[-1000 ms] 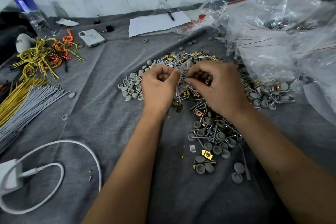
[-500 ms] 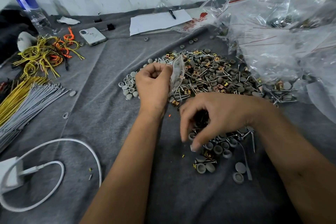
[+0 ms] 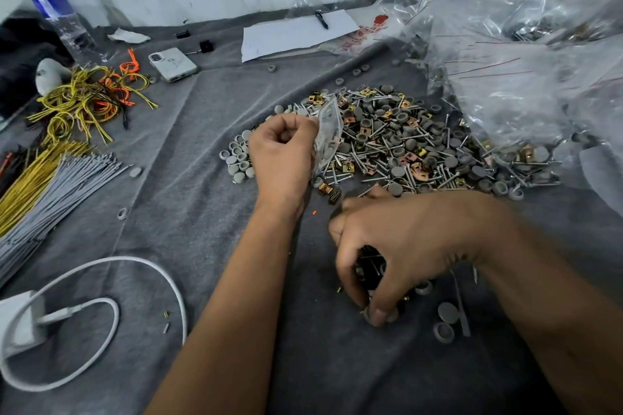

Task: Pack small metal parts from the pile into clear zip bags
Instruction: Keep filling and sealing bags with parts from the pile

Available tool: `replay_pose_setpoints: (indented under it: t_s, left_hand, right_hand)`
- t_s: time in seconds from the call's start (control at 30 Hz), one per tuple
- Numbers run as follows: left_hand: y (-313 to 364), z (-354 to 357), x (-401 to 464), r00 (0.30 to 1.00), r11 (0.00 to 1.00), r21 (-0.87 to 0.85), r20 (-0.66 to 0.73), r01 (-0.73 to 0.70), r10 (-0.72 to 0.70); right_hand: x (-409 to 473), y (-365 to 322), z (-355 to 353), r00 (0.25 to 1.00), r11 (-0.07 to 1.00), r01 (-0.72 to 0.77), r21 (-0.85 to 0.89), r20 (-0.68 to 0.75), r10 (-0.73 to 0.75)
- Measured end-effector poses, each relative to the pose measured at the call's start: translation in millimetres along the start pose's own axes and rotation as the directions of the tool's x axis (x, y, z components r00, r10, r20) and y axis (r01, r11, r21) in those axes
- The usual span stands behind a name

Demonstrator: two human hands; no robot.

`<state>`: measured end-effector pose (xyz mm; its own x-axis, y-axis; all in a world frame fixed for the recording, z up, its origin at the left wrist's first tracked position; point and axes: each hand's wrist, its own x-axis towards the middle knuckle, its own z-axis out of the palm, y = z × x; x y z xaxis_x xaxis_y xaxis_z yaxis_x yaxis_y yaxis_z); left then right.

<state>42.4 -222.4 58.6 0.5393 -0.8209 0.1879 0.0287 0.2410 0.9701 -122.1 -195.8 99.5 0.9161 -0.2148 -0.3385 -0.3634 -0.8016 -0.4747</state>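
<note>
Right hand: a second ago it was up at the bag mouth together with the other hand; now the right hand (image 3: 401, 246) has come down to the small heap of parts (image 3: 377, 266) near the person. Its fingers are curled over the heap and pinch something small at the tips, I think a grey cap.
Left hand: the left hand (image 3: 281, 148) stays in its place and grips the small clear zip bag (image 3: 328, 131) by one edge, upright beside the main pile (image 3: 414, 145).
Bag: a few parts already show inside.
Meaning: I judge that one portion went in and the next pick has begun.
Packed bags: the heap of clear bags (image 3: 526, 71) lies to the right, on the grey cloth (image 3: 188, 219).
</note>
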Motion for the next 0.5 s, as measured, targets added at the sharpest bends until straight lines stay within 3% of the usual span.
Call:
replay_pose_setpoints:
  t_s: [0.17, 0.33, 0.43, 0.5]
  left_hand:
    - [1.6, -0.2, -0.3, 1.000, 1.000, 0.015, 0.001, -0.007, 0.007]
    - [2.0, 0.6, -2.3, 0.999, 1.000, 0.009, 0.024, -0.025, 0.024]
    - [1.3, 1.9, -2.7, 0.999, 1.000, 0.007, 0.033, -0.029, 0.028]
    - [0.3, 2.8, -2.2, 0.999, 0.999, 0.021, 0.044, -0.033, 0.032]
  right_hand:
    - [1.3, 2.1, -3.8, 1.000, 0.998, -0.021, 0.057, -0.015, 0.022]
    - [0.0, 15.9, -10.5, 0.965, 0.990, -0.083, 0.113, -0.238, 0.108]
    - [-4.2, 24.5, -16.4, 0.880, 0.973, -0.053, 0.224, -0.449, 0.151]
    - [-4.5, 28.1, -18.1, 0.744, 0.960, 0.015, 0.279, -0.645, 0.176]
